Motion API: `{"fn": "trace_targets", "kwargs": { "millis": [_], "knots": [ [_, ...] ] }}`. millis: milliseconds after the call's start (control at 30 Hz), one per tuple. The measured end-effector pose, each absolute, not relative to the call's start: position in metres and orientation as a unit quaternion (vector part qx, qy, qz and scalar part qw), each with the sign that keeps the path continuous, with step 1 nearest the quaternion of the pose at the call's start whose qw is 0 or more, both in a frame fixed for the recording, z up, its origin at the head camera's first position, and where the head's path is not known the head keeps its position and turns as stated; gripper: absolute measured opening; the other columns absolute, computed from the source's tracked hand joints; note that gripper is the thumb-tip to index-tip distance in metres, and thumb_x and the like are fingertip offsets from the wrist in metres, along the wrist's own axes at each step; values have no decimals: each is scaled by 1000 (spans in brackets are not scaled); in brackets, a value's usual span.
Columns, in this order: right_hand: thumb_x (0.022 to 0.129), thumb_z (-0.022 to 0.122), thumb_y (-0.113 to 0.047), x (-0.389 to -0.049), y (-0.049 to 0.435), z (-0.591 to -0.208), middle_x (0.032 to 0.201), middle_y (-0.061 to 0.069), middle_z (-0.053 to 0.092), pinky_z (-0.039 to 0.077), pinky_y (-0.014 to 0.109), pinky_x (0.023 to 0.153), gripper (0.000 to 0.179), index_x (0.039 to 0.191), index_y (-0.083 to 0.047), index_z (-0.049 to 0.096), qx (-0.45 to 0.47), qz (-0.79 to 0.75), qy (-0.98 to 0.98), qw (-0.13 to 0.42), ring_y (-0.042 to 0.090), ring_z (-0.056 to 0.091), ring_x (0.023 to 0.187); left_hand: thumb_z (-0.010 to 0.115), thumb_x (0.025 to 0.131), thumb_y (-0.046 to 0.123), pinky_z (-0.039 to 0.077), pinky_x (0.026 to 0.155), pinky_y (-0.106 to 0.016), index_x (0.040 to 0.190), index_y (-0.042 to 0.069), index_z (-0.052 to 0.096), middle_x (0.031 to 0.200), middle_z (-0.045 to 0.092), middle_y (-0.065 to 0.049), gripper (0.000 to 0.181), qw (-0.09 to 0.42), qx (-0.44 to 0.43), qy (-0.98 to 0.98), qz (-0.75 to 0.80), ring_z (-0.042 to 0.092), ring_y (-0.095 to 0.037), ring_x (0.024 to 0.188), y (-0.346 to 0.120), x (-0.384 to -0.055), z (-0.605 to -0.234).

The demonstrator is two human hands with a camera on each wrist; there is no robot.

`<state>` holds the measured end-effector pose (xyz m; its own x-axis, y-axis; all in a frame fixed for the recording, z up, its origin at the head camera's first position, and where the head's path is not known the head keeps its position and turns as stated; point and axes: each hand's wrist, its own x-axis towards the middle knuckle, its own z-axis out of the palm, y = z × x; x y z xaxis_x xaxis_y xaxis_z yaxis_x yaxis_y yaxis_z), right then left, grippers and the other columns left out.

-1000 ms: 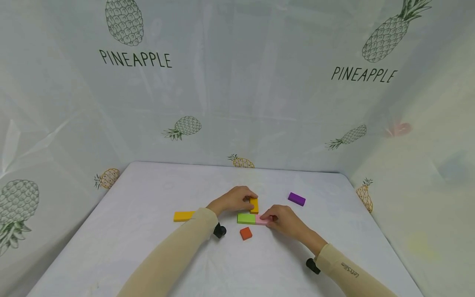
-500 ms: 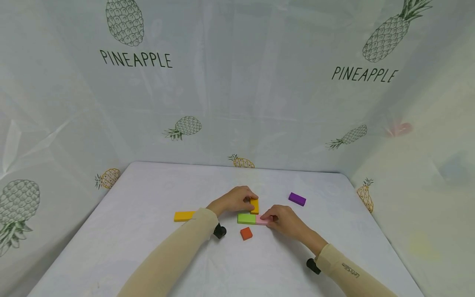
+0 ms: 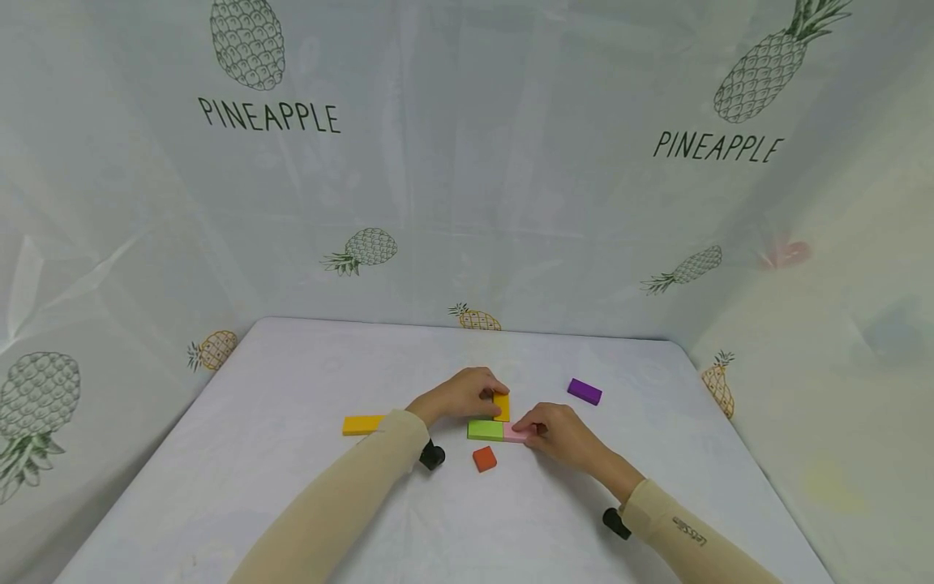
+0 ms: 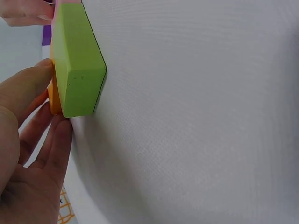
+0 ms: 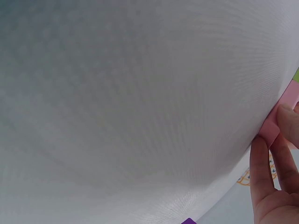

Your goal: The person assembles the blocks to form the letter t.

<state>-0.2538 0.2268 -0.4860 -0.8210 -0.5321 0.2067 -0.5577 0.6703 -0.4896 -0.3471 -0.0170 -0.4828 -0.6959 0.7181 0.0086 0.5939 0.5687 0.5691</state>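
Note:
My left hand [image 3: 467,393] pinches an orange-yellow block [image 3: 502,407] between thumb and fingers, lengthwise away from me. Its near end is right at the far side of the green block [image 3: 485,431]. End to end with the green block lies a pink block [image 3: 513,433], forming one row. My right hand [image 3: 562,434] holds the pink block by its right end, thumb on the near side, as the right wrist view shows. In the left wrist view the green block [image 4: 77,65] hides most of the orange-yellow one [image 4: 55,100].
A small red-orange block [image 3: 485,459] lies just nearer than the row. Another orange-yellow block [image 3: 361,425] lies left, partly behind the left sleeve. A purple block [image 3: 584,392] sits to the far right on the white table [image 3: 306,357]. Patterned curtains [image 3: 467,162] stand around it.
The left hand and the orange-yellow block have shifted very slightly toward the right. The right hand and the other blocks stay as they were.

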Motion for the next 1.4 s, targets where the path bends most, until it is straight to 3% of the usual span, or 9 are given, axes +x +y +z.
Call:
{"fn": "trace_targets", "kwargs": {
  "millis": [1033, 1400],
  "knots": [
    [89, 83, 0, -256, 228, -488, 101, -2, 76, 60, 27, 83, 24, 110, -11, 82, 295, 276, -915, 18, 12, 67, 90, 79, 98, 25, 49, 90, -23, 137, 14, 73, 112, 68, 4, 41, 113, 370, 880, 276, 57, -9, 97, -17, -347, -483],
    [89, 84, 0, -256, 227, -488, 101, -3, 76, 60, 27, 83, 25, 110, -12, 83, 290, 275, -916, 16, 12, 68, 90, 80, 98, 28, 51, 97, -27, 144, 19, 69, 125, 68, 4, 48, 125, 348, 887, 277, 59, -12, 108, -21, -347, -477]
  ]
}}
